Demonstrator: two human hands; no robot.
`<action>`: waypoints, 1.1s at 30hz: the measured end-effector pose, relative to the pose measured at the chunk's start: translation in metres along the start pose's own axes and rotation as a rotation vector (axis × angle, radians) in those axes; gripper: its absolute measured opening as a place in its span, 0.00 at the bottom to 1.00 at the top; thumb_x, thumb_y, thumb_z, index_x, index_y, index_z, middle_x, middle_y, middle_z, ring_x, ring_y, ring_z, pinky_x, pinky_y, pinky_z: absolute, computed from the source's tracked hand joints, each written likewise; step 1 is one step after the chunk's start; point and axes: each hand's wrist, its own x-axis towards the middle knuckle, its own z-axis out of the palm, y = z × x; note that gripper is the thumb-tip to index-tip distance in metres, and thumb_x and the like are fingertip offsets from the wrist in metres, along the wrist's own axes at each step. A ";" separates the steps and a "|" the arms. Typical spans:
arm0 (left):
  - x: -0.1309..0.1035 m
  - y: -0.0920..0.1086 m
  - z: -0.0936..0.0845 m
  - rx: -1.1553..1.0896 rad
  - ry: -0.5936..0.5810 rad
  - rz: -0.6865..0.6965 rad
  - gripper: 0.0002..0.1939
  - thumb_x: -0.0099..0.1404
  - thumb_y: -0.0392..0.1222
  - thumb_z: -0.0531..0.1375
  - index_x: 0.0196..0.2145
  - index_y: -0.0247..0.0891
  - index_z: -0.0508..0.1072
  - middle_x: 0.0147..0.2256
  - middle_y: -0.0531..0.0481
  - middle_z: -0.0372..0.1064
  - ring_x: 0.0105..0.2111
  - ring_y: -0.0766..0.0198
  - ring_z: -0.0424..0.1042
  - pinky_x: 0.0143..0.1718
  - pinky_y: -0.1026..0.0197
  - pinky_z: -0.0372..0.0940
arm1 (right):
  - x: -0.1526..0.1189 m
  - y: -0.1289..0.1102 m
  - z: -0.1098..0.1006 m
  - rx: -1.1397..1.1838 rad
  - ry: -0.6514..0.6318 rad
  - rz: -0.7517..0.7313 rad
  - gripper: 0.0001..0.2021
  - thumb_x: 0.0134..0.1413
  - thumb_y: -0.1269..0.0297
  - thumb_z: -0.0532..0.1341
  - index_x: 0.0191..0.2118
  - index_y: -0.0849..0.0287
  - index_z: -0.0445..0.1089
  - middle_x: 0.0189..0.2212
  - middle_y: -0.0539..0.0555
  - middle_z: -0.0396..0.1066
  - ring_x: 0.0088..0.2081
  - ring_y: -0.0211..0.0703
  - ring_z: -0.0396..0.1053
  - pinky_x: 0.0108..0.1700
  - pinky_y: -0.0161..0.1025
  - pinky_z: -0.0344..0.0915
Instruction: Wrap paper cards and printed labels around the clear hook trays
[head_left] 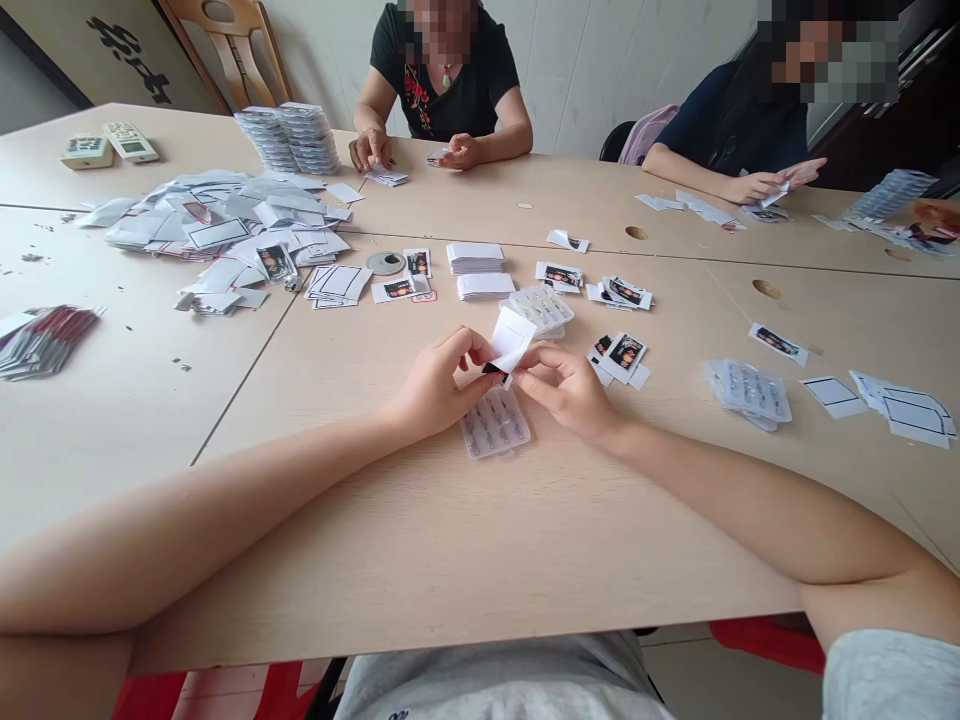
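Note:
My left hand (pixel 444 385) and my right hand (pixel 568 388) meet near the middle of the table. Between them is a white paper label (pixel 512 338) with a dark printed part at its lower end, pinched by the fingertips of both hands. Right below the fingers lies a clear plastic case (pixel 495 425) with small items in rows, its top edge partly hidden by my hands. Just behind the label are more clear cases (pixel 545 308), stacked. Dark printed labels (pixel 624 355) lie to the right of my right hand.
Two white stacks (pixel 476 258) stand beyond my hands. A large heap of white packets (pixel 225 215) covers the back left, near tall stacked cases (pixel 292 138). More cases (pixel 748 392) and bordered labels (pixel 911 410) lie right. Two people sit across the table (pixel 375 560), handling small items.

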 end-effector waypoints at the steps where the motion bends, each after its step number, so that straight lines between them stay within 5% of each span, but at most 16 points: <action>1: 0.000 0.000 0.000 0.000 -0.005 -0.008 0.07 0.59 0.37 0.61 0.32 0.37 0.64 0.31 0.53 0.66 0.30 0.70 0.63 0.32 0.65 0.61 | 0.000 0.000 0.000 -0.004 0.000 0.000 0.02 0.51 0.69 0.60 0.29 0.59 0.70 0.32 0.52 0.70 0.39 0.41 0.68 0.47 0.40 0.62; 13: -0.002 0.002 -0.001 -0.039 0.026 -0.020 0.06 0.59 0.35 0.60 0.31 0.37 0.64 0.30 0.53 0.65 0.28 0.71 0.62 0.30 0.66 0.60 | -0.002 0.004 0.001 -0.144 -0.052 0.026 0.07 0.50 0.59 0.64 0.31 0.56 0.69 0.34 0.52 0.70 0.39 0.43 0.68 0.46 0.42 0.63; 33: 0.000 -0.003 -0.001 -0.356 -0.061 -0.152 0.09 0.59 0.40 0.61 0.35 0.37 0.65 0.32 0.50 0.64 0.29 0.69 0.65 0.30 0.63 0.63 | -0.002 0.010 0.004 -0.216 0.008 -0.007 0.05 0.49 0.64 0.63 0.27 0.57 0.68 0.30 0.50 0.69 0.35 0.41 0.68 0.39 0.39 0.63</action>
